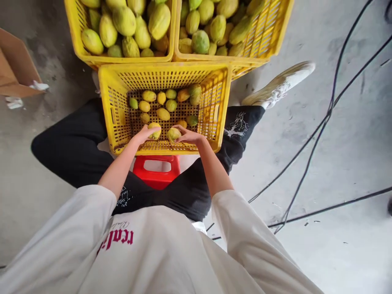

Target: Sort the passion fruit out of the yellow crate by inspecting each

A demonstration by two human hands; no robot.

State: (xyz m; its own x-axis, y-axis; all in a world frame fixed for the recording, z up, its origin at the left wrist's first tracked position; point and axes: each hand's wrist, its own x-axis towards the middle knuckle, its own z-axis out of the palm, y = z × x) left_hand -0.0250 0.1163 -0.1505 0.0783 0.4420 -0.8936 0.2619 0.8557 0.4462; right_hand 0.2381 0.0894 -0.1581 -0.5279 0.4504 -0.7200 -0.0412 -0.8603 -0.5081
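Note:
My left hand is closed around a yellow-green oval fruit, thumb across its top. To the right of it, my right hand grips another yellow-green fruit between thumb and fingers. Both hands reach over the near rim of a yellow plastic crate with slotted walls. Several smaller fruits, among them a yellow one and a green one, lie scattered on the crate's mesh floor. The fruit's exact kind I cannot tell.
Beyond the near crate, a left crate and a right crate are heaped with similar fruit. A red stool shows between my legs. An open cardboard box stands far left; black cables cross the floor at right.

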